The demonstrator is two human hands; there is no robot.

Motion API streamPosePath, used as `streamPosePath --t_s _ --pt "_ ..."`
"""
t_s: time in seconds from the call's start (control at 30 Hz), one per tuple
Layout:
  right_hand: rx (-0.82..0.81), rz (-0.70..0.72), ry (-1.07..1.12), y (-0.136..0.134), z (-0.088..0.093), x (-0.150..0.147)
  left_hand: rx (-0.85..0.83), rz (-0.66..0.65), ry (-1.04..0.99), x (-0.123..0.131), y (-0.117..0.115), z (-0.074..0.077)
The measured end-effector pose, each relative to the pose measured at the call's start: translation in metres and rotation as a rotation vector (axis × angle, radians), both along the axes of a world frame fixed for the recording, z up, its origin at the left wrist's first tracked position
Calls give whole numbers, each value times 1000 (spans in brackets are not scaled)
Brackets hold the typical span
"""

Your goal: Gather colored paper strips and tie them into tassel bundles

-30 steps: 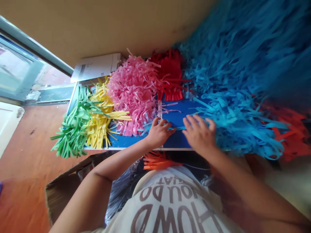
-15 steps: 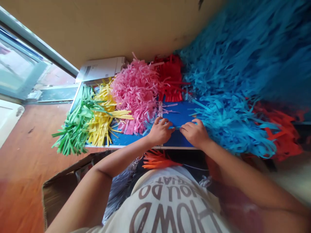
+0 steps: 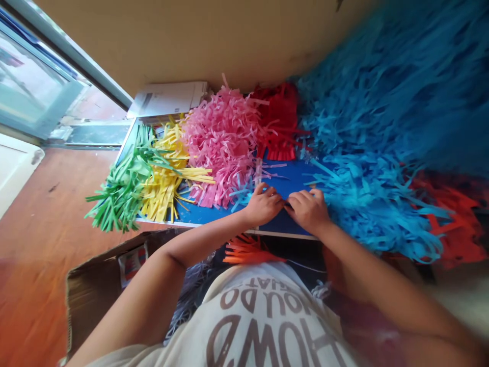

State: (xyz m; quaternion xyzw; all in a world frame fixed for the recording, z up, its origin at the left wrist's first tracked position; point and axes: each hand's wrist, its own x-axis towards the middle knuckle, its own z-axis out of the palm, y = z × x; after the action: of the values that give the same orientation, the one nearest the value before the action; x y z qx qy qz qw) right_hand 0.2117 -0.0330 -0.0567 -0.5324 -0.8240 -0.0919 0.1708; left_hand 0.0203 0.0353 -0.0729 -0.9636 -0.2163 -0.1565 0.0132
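Flat blue board [image 3: 284, 176], shaggy pink paper fringe [image 3: 221, 148] beside; left hand [image 3: 263, 205], right hand [image 3: 307, 211] half-curled, fingertips nearly meeting, grip unclear.

Daylight is admitted through a glazed opening [image 3: 34, 66] at upper left, where the view is washed pale, and the scene is brightly lit with only soft shadows cast. Heavy blur is recorded across the blue paper fringe [image 3: 397, 86] at upper right. Straight lines are bent by wide-angle distortion towards the frame edges, and a warm orange cast is laid over the floor [image 3: 42, 219].
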Motion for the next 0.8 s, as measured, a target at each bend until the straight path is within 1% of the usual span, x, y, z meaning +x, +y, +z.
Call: streamPosePath --t_s 0.13,0.2,0.27,0.37,0.5,0.63,0.8 --pt "70 -25 -35 -7 -3 6 57 31 -101 -7 1 -7" --pt "108 -23 -35 -10 -4 10 101 8 -112 -10 2 -8" --pt "143 -8 -40 -11 -5 12 140 -10 -105 -12 2 -6" --pt "170 15 -56 -11 -4 13 173 11 -78 -13 1 -1" --pt "163 7 -53 -12 -2 20 156 32 -35 -21 0 5" --pt "103 6 30 -13 -3 32 67 55 -51 -39 1 6" --pt "-46 -32 130 -13 -7 40 -200 93 -121 -52 0 0"
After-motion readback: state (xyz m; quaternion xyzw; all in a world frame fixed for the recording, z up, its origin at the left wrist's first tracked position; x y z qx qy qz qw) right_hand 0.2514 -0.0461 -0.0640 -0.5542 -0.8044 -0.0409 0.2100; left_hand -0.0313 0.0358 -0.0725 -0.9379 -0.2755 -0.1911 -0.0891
